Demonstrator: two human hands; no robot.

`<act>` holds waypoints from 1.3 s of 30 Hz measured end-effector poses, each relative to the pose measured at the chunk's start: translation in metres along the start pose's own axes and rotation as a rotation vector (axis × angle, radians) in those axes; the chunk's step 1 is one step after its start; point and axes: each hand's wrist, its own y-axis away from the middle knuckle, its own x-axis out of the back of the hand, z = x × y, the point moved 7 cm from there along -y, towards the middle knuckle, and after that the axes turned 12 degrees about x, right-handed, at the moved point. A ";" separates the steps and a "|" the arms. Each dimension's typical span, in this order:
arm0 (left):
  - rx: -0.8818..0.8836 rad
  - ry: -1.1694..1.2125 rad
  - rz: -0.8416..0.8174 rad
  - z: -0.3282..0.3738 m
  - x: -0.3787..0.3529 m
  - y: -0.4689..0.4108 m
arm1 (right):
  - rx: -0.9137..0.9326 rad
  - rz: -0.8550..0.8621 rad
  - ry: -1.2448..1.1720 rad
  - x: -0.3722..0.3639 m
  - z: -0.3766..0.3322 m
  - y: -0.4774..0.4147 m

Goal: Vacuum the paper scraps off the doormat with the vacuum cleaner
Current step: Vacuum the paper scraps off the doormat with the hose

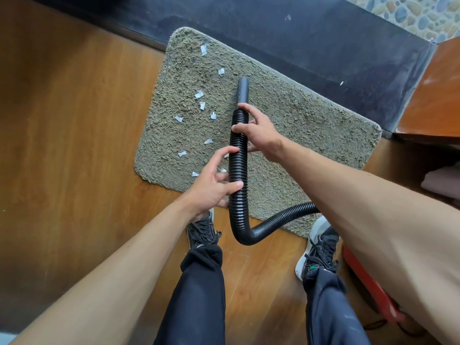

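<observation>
Left hand [211,185] and right hand [258,130] both grip the raised hose [239,168] over the doormat [311,125].

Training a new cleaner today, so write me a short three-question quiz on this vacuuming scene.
1. True or false: the left hand and right hand both grip the ribbed hose.
2. The paper scraps on the doormat lie mostly: A) to the person's left of the ribbed hose; B) to its right; C) evenly on both sides.
3. Fill in: the doormat lies on a ___ floor.
Key: 1 true; 2 A; 3 wooden.
</observation>
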 end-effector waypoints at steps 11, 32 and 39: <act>-0.017 0.046 0.011 0.008 0.019 0.006 | 0.006 -0.042 0.046 -0.024 -0.014 -0.016; -0.130 0.009 0.133 0.033 0.061 0.012 | 0.088 -0.121 0.285 -0.069 -0.053 -0.053; -0.150 -0.004 0.169 0.040 0.070 0.011 | 0.077 -0.143 0.408 -0.077 -0.068 -0.063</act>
